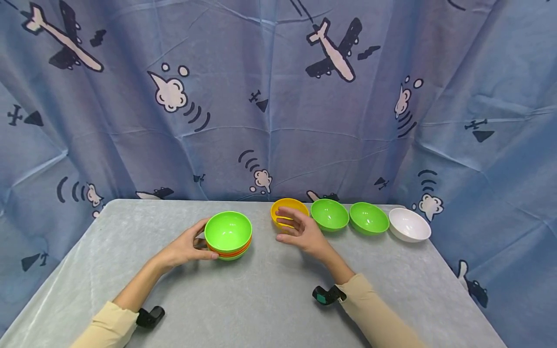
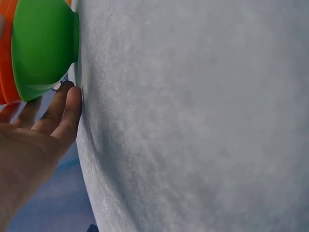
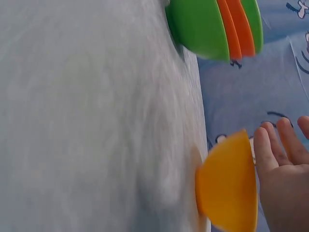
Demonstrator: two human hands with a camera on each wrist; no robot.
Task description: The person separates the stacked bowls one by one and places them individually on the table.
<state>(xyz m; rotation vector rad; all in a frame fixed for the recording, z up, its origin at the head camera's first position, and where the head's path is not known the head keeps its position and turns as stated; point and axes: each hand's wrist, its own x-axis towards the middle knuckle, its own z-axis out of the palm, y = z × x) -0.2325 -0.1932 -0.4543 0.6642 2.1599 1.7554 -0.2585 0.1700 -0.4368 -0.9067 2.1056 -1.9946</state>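
A stack of bowls (image 1: 228, 232) stands left of the table's middle, green at top and bottom with orange ones between. My left hand (image 1: 191, 246) holds it from the left, thumb at the front and fingers round the far side. The stack's green bottom bowl (image 2: 43, 46) shows close above those fingers in the left wrist view. My right hand (image 1: 303, 233) hovers in front of a yellow bowl (image 1: 278, 205), fingers spread and slightly bent, holding nothing. In the right wrist view the yellow bowl (image 3: 229, 186) sits just beside the fingers; whether they touch is unclear.
Right of the yellow bowl, along the table's back edge, stand a green bowl (image 1: 329, 216), another green bowl (image 1: 369, 220) and a white bowl (image 1: 409, 226). A grey cloth covers the table (image 1: 243, 309). A blue patterned curtain (image 1: 226, 96) hangs behind.
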